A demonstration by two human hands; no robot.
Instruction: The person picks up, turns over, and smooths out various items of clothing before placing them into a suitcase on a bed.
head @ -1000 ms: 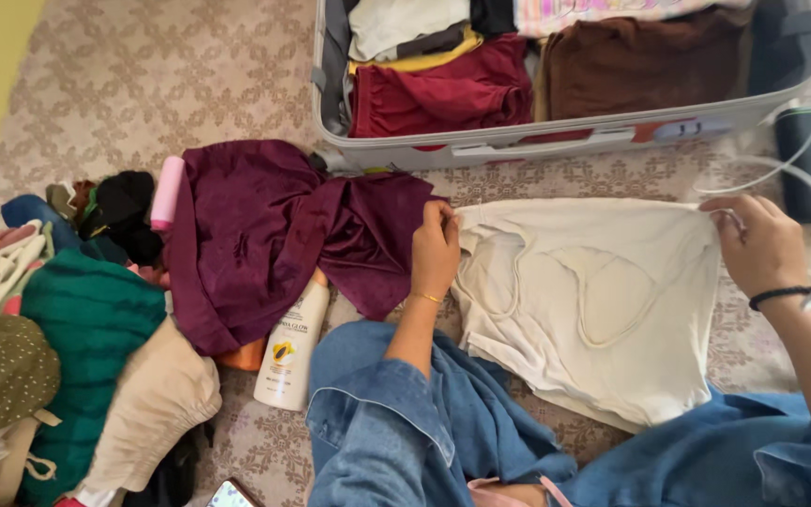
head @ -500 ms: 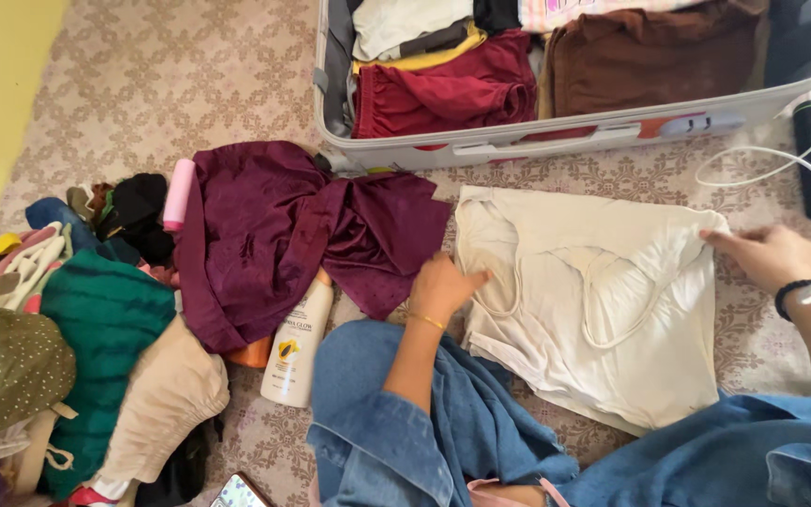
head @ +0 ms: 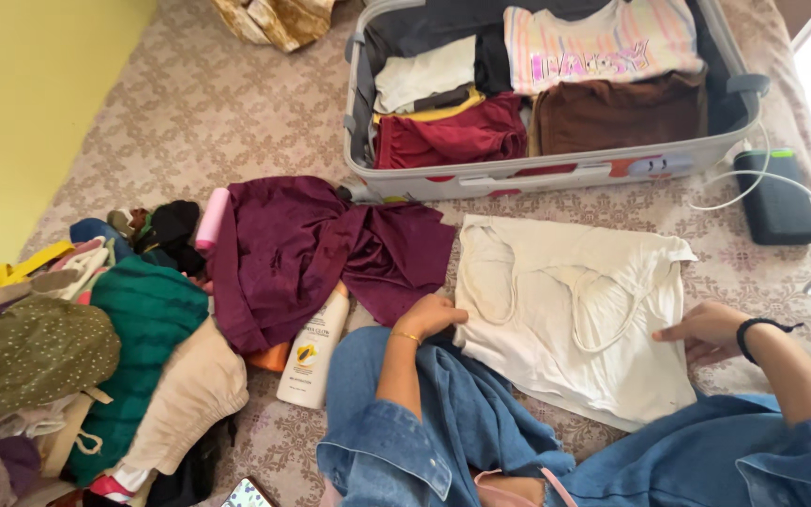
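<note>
One cream top [head: 570,319], with thin straps, lies spread flat on the patterned bedcover [head: 199,103], just below the open suitcase [head: 537,174] and just right of a crumpled maroon garment [head: 316,249]. The left hand [head: 432,316] rests at the top's lower left edge, fingers loosely curled onto the hem; whether cloth is actually pinched there cannot be told. The right hand [head: 706,330] lies on the right edge, fingers extended and pressing flat, not clenched. Judged from its drape and wrinkles, the fabric is light, soft and limp, not fragile; it would likely sag and slide if lifted by one point, so the side seams or the two hem corners appear the sound places to take hold. The suitcase holds folded clothes in red, brown, white and striped pink. A white lotion bottle [head: 313,349] lies beside the left knee, touching the maroon garment. A heap of mixed clothes [head: 96,357] sits at far left. A dark power bank [head: 777,199] with white cable lies right of the suitcase.
</note>
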